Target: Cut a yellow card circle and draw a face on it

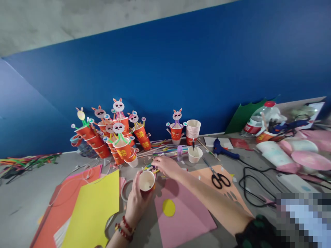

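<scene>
Left hand's wrapped around a paper cup, open mouth tipped toward the camera, just left of a pink sheet with a yellow circle on it. Right hand's apart from the left, fingers down near the table just past the cup, can't tell if they're pinching anything. Black-handled scissors lie further right, partly on an orange sheet.
</scene>
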{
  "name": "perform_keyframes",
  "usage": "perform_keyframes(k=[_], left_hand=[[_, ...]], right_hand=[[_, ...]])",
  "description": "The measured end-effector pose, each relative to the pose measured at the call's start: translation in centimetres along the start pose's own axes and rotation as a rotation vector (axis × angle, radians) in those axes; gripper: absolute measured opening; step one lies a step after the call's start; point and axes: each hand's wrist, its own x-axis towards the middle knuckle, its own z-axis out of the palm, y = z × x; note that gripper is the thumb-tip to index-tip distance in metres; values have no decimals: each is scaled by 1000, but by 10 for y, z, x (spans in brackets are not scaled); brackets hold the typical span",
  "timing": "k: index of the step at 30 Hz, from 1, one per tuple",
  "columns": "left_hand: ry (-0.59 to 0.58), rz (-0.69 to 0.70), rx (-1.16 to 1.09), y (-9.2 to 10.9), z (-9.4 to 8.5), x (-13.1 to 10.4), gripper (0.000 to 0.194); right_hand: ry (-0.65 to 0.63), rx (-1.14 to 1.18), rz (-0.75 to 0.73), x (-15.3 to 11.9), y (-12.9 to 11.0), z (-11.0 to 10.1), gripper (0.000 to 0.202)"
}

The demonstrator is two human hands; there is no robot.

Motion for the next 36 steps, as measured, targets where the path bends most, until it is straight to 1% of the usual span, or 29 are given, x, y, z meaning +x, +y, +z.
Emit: perform_keyframes(k=[3,6,9,12,15,18,20,23,25,27,28,30,31,32,34,35,36], left_hand=[[7,-29,-10,-3,1,-1,84],[2,-73,-18,-4,2,-1,84],[-8,-109,-37,-5,2,0,86],[-20,-119,-64,-7,5,-1,87],[-37,-146,-81,-7,7,-2,88],[-44,-178,-84,-5,6,-1,88],[-47,-168,-103,-3,3,0,87],[-28,-120,-141,0,-5,3,81],[35,-58,-125,1,-13,4,73],[119,44,-87,3,-21,5,58],[152,105,-77,5,-26,5,48],[174,221,-94,13,-36,5,31],[172,261,-108,19,-41,6,28],[152,290,-119,27,-46,7,27],[40,303,-155,43,-52,10,27],[-45,277,-192,52,-54,13,28],[-137,219,-250,61,-53,16,30]], right_hand=[[-29,-44,-22,17,5,13,18],[-38,-80,-27,19,8,21,15],[-35,-92,-18,18,10,21,14],[-17,-83,5,17,10,15,13],[46,-65,56,14,7,5,14],[153,-32,122,8,2,-1,16],[236,1,167,2,0,-4,16],[360,64,218,-14,-3,-10,17],[425,102,238,-30,-5,-16,17],[482,167,250,-50,-9,-23,17],[521,247,250,-61,-12,-26,16],[563,376,256,-84,-19,-32,15],[564,423,259,-94,-23,-34,15],[560,456,263,-103,-27,-35,15],[534,500,268,-118,-36,-36,14],[526,515,266,-124,-40,-36,14],[522,525,262,-129,-44,-36,14]])
